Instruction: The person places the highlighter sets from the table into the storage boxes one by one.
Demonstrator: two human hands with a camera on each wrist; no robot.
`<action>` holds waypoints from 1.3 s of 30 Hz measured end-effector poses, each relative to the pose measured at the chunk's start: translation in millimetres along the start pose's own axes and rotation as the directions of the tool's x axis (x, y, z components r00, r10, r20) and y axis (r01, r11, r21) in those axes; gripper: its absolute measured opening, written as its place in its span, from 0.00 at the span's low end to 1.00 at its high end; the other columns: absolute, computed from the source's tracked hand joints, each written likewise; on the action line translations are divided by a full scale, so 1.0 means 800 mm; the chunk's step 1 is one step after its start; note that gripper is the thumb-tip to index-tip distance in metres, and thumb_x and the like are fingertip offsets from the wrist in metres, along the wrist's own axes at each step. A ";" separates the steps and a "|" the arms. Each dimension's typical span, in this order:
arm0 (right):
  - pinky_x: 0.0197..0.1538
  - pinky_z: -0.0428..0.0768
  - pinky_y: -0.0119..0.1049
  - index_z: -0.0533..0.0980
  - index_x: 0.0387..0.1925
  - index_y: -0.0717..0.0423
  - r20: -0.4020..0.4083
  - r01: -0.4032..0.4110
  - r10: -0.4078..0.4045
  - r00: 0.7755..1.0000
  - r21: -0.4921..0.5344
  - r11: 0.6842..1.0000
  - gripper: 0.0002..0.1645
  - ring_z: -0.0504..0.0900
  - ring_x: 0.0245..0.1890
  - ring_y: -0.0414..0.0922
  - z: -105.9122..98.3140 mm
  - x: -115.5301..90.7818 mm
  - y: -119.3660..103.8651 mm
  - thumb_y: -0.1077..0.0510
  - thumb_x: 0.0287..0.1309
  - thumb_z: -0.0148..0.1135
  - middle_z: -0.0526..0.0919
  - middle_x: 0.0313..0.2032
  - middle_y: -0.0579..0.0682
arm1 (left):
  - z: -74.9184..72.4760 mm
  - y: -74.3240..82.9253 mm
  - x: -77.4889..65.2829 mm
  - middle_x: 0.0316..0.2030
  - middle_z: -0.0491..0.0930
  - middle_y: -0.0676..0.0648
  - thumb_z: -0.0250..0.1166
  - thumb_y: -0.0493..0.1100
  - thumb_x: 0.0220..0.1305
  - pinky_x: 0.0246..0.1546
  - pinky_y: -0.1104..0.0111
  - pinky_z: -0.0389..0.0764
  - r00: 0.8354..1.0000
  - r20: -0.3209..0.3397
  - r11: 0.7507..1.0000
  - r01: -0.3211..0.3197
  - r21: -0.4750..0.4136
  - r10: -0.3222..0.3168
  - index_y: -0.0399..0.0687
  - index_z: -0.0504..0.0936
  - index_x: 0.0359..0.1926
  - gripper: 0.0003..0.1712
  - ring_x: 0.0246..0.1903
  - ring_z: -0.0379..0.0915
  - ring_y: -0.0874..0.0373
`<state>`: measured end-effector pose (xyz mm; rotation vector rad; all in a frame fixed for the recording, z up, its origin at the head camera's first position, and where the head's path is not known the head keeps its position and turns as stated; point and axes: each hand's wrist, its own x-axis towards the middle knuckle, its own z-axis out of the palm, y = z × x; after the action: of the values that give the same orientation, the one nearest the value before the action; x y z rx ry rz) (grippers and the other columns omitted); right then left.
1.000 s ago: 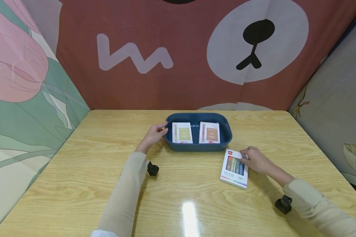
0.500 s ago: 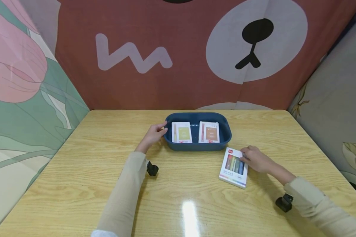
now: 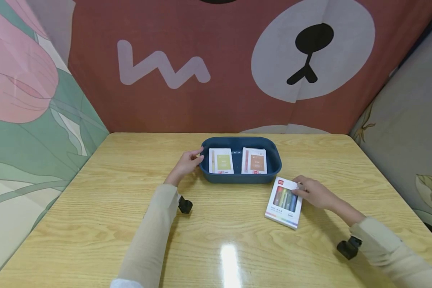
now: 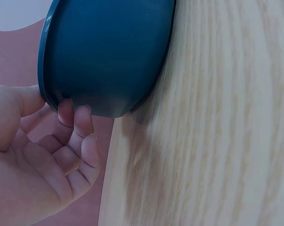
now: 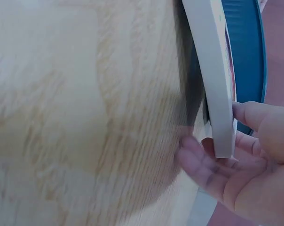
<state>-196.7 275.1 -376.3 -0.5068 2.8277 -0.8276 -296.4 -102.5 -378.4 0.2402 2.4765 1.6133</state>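
A dark blue plastic basin (image 3: 241, 179) stands toward the back of the table. My left hand (image 3: 186, 165) pinches its left rim, thumb at the top edge and fingertips against the outer wall (image 4: 104, 56). Inside lie two white boxes, the left box (image 3: 221, 161) with a yellow-green panel and the right box (image 3: 254, 161) with an orange-brown one. In front of the basin's right corner is a white crayon box (image 3: 283, 203) with coloured sticks behind a window. My right hand (image 3: 314, 193) grips its right edge, thumb on top and fingers below; the right wrist view shows that edge raised off the table.
The wooden table (image 3: 216, 224) runs back to a reddish-brown cloth wall (image 3: 180, 104) with a bear print. Patterned cloth panels border both sides. A dark camera (image 3: 349, 247) is strapped at the right wrist, another camera (image 3: 185, 205) at the left.
The crayon box has shifted slightly away from me, and its right side has come up a little with my right hand. My left hand and the basin stay in place.
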 end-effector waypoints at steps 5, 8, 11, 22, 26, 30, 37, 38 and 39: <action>0.23 0.78 0.40 0.64 0.50 0.73 0.033 -0.103 0.097 0.995 0.311 0.945 0.21 0.77 0.22 0.47 0.001 -0.004 0.002 0.64 0.60 0.53 0.71 0.35 0.62 | 0.000 0.000 0.000 0.23 0.69 0.45 0.50 0.41 0.67 0.25 0.66 0.67 1.000 0.001 1.000 0.004 -0.004 -0.004 0.48 0.62 0.64 0.24 0.28 0.66 0.42; 0.23 0.78 0.43 0.61 0.53 0.75 0.067 -0.156 0.141 0.988 0.450 0.879 0.23 0.79 0.20 0.51 0.002 -0.006 0.002 0.64 0.61 0.51 0.67 0.35 0.63 | 0.000 -0.001 0.001 0.23 0.69 0.45 0.50 0.41 0.67 0.26 0.66 0.68 1.000 0.003 1.000 0.007 -0.005 -0.007 0.48 0.62 0.64 0.24 0.29 0.67 0.42; 0.24 0.78 0.44 0.58 0.56 0.75 0.083 -0.188 0.169 0.982 0.508 0.840 0.24 0.78 0.20 0.51 0.004 -0.006 0.004 0.65 0.62 0.50 0.64 0.36 0.64 | 0.000 -0.002 0.001 0.24 0.70 0.44 0.50 0.41 0.67 0.27 0.65 0.68 1.000 0.005 1.000 0.008 -0.003 -0.008 0.48 0.62 0.64 0.24 0.29 0.68 0.42; 0.27 0.79 0.44 0.53 0.60 0.75 0.067 -0.206 0.204 0.977 0.562 0.801 0.34 0.77 0.26 0.47 0.003 -0.004 0.000 0.67 0.56 0.55 0.61 0.42 0.67 | 0.000 -0.001 0.000 0.23 0.69 0.45 0.50 0.42 0.67 0.26 0.65 0.68 1.000 0.002 1.000 0.007 0.000 -0.007 0.49 0.62 0.64 0.24 0.29 0.69 0.42; 0.28 0.79 0.44 0.51 0.62 0.73 0.065 -0.205 0.204 0.977 0.565 0.799 0.40 0.77 0.31 0.48 0.002 -0.005 0.001 0.67 0.52 0.60 0.61 0.47 0.70 | 0.000 -0.002 0.000 0.23 0.69 0.45 0.50 0.42 0.67 0.26 0.66 0.67 1.000 0.003 1.000 0.006 0.002 -0.006 0.49 0.62 0.64 0.24 0.30 0.69 0.41; 0.31 0.78 0.42 0.50 0.63 0.72 0.048 -0.207 0.215 0.975 0.533 0.821 0.44 0.73 0.42 0.57 -0.003 -0.008 -0.001 0.67 0.49 0.63 0.57 0.53 0.71 | 0.000 -0.002 -0.001 0.24 0.69 0.43 0.50 0.42 0.67 0.26 0.65 0.68 1.000 0.001 1.000 0.001 -0.001 -0.001 0.48 0.62 0.64 0.24 0.30 0.68 0.41; 0.37 0.76 0.38 0.46 0.64 0.72 0.026 -0.258 0.281 0.959 0.480 0.838 0.48 0.72 0.44 0.57 -0.007 -0.010 0.003 0.64 0.50 0.64 0.62 0.51 0.77 | 0.000 -0.003 0.000 0.23 0.68 0.43 0.50 0.41 0.67 0.27 0.64 0.69 1.000 0.002 1.000 0.003 -0.007 -0.003 0.49 0.62 0.64 0.24 0.28 0.67 0.42; 0.36 0.76 0.38 0.46 0.64 0.72 0.025 -0.273 0.298 0.954 0.479 0.834 0.47 0.74 0.42 0.53 -0.006 -0.011 0.004 0.64 0.50 0.63 0.64 0.50 0.76 | 0.000 -0.003 0.000 0.24 0.68 0.43 0.49 0.42 0.67 0.26 0.64 0.69 1.000 0.004 1.000 0.004 -0.007 -0.004 0.49 0.62 0.64 0.24 0.28 0.67 0.42; 0.36 0.76 0.37 0.47 0.64 0.72 0.021 -0.284 0.311 0.950 0.470 0.836 0.47 0.75 0.40 0.51 -0.006 -0.011 0.006 0.63 0.50 0.64 0.66 0.48 0.75 | 0.000 -0.004 0.000 0.24 0.68 0.43 0.49 0.42 0.67 0.26 0.64 0.69 1.000 0.004 1.000 0.005 -0.007 -0.005 0.49 0.62 0.64 0.24 0.29 0.67 0.42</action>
<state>-191.1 284.5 -374.5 0.0312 2.5141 -1.4076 -296.7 -103.7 -381.2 0.2358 2.4661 1.6179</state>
